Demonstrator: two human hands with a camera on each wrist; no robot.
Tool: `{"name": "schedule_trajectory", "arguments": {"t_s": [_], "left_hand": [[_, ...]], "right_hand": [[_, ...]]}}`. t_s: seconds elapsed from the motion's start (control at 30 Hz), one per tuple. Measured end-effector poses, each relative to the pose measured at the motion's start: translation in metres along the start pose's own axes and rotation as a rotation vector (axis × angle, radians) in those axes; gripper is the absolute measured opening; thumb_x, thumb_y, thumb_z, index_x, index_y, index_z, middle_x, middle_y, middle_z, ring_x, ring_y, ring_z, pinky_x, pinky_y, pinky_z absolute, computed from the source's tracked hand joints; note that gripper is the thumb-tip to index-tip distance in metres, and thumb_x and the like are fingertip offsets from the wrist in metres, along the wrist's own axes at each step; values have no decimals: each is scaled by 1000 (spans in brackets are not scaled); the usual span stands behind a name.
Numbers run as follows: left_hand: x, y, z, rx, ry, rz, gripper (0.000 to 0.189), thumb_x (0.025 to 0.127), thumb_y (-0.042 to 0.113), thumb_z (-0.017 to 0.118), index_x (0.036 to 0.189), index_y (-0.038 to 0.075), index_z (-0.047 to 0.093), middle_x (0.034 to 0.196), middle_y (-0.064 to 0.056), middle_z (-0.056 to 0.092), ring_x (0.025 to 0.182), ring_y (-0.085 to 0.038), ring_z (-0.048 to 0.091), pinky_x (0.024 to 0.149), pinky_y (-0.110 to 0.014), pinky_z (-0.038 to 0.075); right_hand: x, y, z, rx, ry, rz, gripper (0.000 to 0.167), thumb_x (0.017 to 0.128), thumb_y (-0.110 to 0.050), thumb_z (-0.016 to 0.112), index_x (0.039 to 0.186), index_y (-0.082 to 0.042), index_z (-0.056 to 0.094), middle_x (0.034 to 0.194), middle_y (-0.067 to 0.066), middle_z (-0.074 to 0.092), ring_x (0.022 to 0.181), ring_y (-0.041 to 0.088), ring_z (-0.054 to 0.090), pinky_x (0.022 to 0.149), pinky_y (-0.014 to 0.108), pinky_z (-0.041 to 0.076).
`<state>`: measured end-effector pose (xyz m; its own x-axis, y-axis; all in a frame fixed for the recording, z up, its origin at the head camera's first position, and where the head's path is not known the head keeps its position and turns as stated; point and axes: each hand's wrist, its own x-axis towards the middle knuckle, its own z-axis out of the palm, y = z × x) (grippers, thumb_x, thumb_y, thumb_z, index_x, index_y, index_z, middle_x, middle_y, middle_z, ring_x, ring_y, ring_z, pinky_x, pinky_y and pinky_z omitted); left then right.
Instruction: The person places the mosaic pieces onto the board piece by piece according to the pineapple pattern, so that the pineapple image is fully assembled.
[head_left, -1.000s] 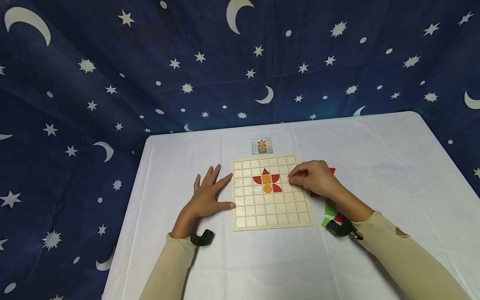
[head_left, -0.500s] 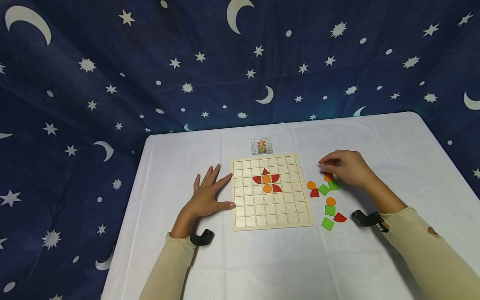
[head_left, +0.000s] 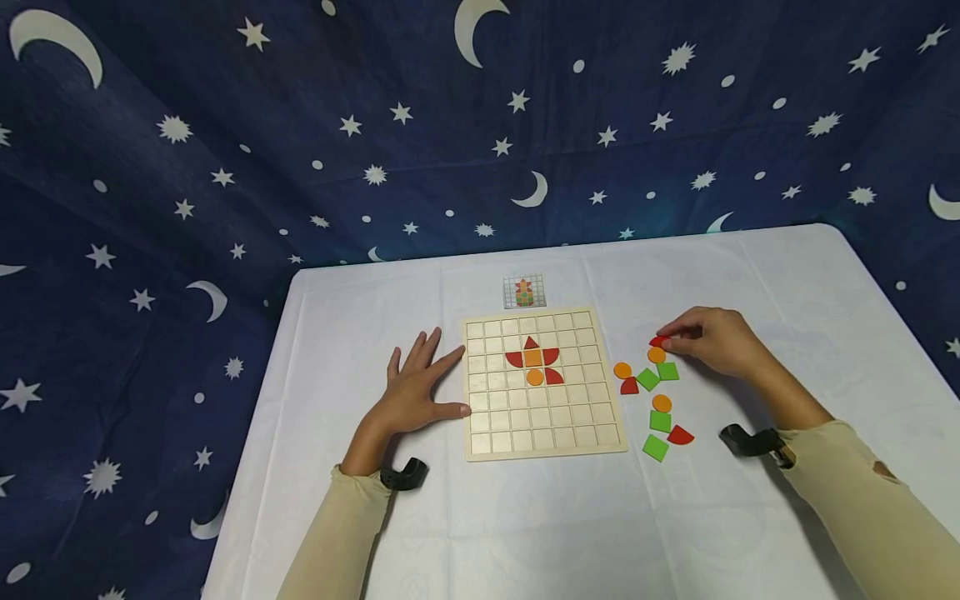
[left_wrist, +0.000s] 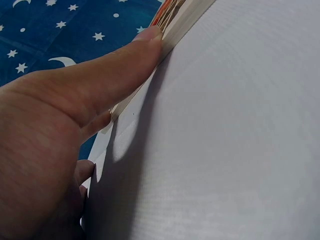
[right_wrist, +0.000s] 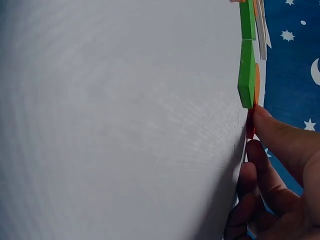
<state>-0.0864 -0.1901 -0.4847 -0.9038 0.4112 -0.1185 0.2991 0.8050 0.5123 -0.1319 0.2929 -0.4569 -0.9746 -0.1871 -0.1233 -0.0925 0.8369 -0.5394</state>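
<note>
My left hand (head_left: 415, 392) lies with fingers spread at the left side of the wooden grid board (head_left: 510, 425), thumb and forefinger touching its edge. In the left wrist view the thumb (left_wrist: 120, 70) rests on the board's rim. On the board sit a red triangle (head_left: 532, 342), an orange square (head_left: 532, 358), an orange circle (head_left: 535, 377) and several red quarter-circle tiles (head_left: 554, 377). To the board's right, my right hand (head_left: 718, 340) pinches a red tile (head_left: 657, 341) with a curved edge between thumb and fingers, partly hidden by them; the right wrist view shows this red tile (right_wrist: 251, 125) edge-on.
Loose tiles lie right of the board: green squares (head_left: 656, 448), orange circles (head_left: 662, 403) and red quarter circles (head_left: 680, 436). A small pattern card (head_left: 524, 292) lies beyond the board. The white-covered table (head_left: 375, 308) ends at a dark blue starry curtain (head_left: 420, 108).
My right hand has moved from the board's right edge out to the loose tiles, where its fingers now pinch a red one. The left hand and the tiles on the board have stayed put.
</note>
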Motion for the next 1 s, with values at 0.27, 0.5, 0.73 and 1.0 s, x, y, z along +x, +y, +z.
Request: {"name": "schedule_trajectory", "arguments": {"t_s": [0.27, 0.5, 0.73, 1.0], "left_hand": [[-1, 2, -1, -8, -1, -8, 98, 78, 60, 81, 159, 29, 37, 174, -9, 5, 161, -34, -3, 121, -67, -7], [-1, 2, -2, -12, 1, -8, 97, 78, 58, 81, 159, 28, 38, 174, -10, 6, 161, -35, -3, 121, -67, -7], [-2, 2, -1, -11, 7, -7, 97, 78, 59, 81, 159, 28, 38, 174, -10, 7, 161, -35, -2, 121, -68, -7], [-1, 3, -2, -14, 4, -8, 97, 78, 59, 81, 159, 29, 39, 174, -10, 6, 161, -35, -2, 121, -68, -7]], "right_hand": [[1, -2, -1, 15, -20, -1, 12, 89, -13, 80, 101, -11, 77, 84, 4, 67, 83, 25, 54, 72, 31, 45], [7, -14, 0, 167, -45, 51, 15, 92, -21, 78, 102, -10, 73, 90, 8, 68, 81, 24, 57, 62, 25, 51], [14, -45, 13, 374, -128, 62, 21, 95, -26, 74, 108, -11, 70, 93, 13, 64, 72, 24, 62, 59, 30, 53], [22, -92, 36, 503, -229, 15, 26, 95, -15, 73, 117, -5, 66, 101, 12, 68, 85, 24, 68, 74, 26, 61]]}}
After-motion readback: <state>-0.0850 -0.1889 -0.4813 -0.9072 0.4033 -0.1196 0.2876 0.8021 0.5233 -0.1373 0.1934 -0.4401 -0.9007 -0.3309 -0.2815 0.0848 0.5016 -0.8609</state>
